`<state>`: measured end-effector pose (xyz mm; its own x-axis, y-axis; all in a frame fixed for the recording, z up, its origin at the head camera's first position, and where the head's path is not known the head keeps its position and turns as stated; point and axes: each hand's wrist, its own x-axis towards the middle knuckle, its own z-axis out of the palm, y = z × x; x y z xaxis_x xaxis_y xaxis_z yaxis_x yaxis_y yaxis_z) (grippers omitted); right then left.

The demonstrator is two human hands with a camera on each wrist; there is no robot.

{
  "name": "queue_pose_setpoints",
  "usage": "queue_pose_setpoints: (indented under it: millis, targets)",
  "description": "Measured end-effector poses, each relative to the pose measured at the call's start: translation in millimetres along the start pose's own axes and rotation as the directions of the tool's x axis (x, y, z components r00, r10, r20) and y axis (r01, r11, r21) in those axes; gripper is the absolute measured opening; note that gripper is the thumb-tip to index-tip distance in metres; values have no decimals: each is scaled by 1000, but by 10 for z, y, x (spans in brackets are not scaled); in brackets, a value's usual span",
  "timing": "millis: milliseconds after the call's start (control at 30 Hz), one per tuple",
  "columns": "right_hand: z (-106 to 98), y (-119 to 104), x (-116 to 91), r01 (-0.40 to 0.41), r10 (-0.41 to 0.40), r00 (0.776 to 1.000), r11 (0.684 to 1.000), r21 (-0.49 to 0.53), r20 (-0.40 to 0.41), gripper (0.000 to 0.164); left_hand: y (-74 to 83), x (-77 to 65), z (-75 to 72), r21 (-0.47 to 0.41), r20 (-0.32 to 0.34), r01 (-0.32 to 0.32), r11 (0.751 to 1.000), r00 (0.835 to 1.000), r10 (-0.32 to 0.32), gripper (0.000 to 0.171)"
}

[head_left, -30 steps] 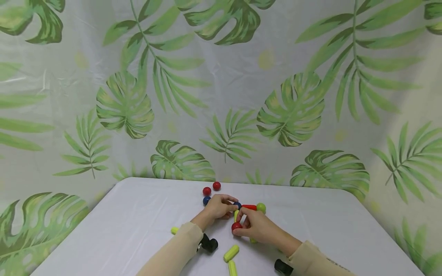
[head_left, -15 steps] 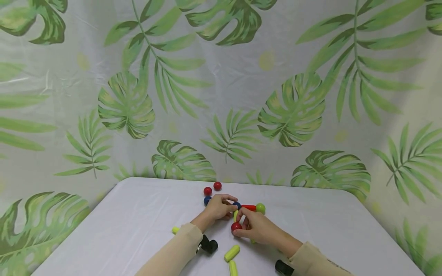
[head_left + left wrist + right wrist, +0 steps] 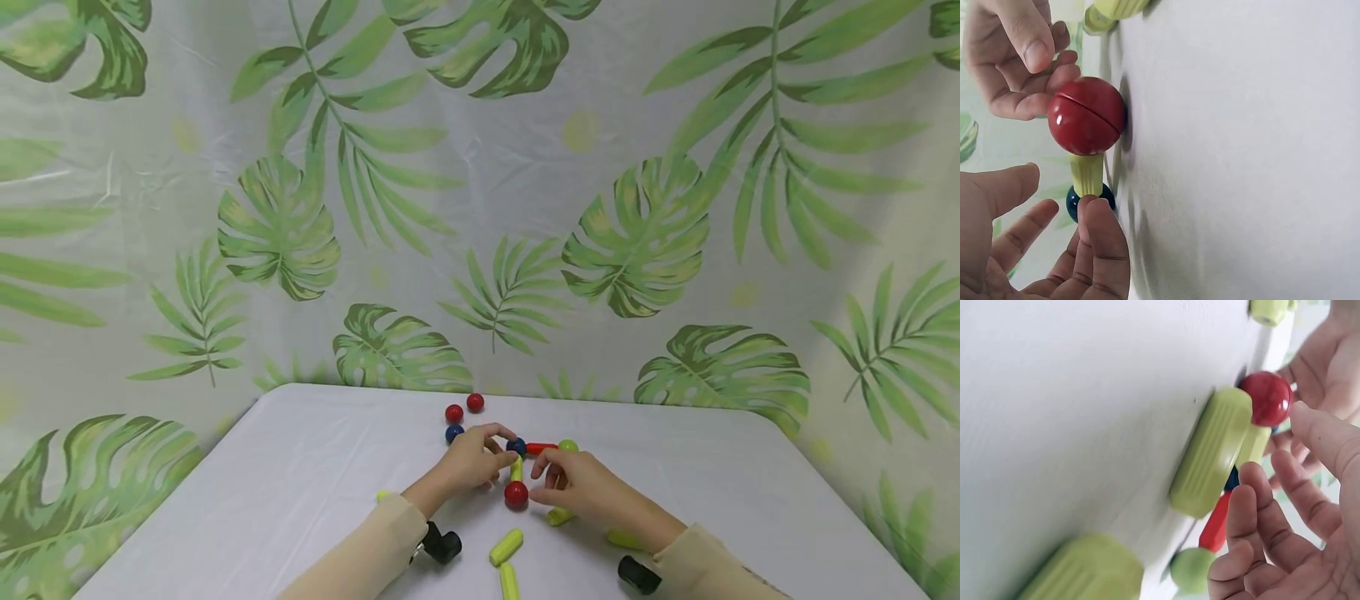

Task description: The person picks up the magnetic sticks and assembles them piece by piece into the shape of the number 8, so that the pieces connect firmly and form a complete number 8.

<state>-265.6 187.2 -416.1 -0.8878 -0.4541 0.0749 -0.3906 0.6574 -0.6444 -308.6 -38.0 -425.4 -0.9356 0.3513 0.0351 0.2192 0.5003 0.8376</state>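
A red ball is joined to a yellow-green ribbed rod, whose far end meets a blue ball. From there a red rod leads to a green ball. My left hand is at the blue-ball end, fingers bent loosely and thumb apart from them; a fingertip overlaps the yellow-green rod in the left wrist view. To the right of the red ball is my right hand, its fingers loosely bent and holding nothing. In the right wrist view its thumb tip is close to the red ball.
Two red balls, one a red ball, and another blue ball lie toward the table's far edge. Several loose yellow-green rods lie about, including a near rod and a rod under my right hand. A white cloth covers the table.
My right hand has let go of the red ball and moved slightly right, uncovering the ball and more of its rod. My left hand stays nearly in place while its forearm shifts slightly left.
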Motion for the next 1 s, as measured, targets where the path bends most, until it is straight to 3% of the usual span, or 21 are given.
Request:
queue_pose_setpoints:
  millis: [367,533,1000]
  targets:
    - [-162,109,-96,38,-37,999,998,-49,23,24,43,-232,-14,53,88,-52,997,995,47,31]
    - [-222,167,-145,36,-33,998,998,-57,44,25,36,-329,18,37,137,-55,998,989,50,29]
    - [-266,275,-252,32,-31,992,999,-13,123,30,-6,-466,89,5,142,-58,998,988,57,32]
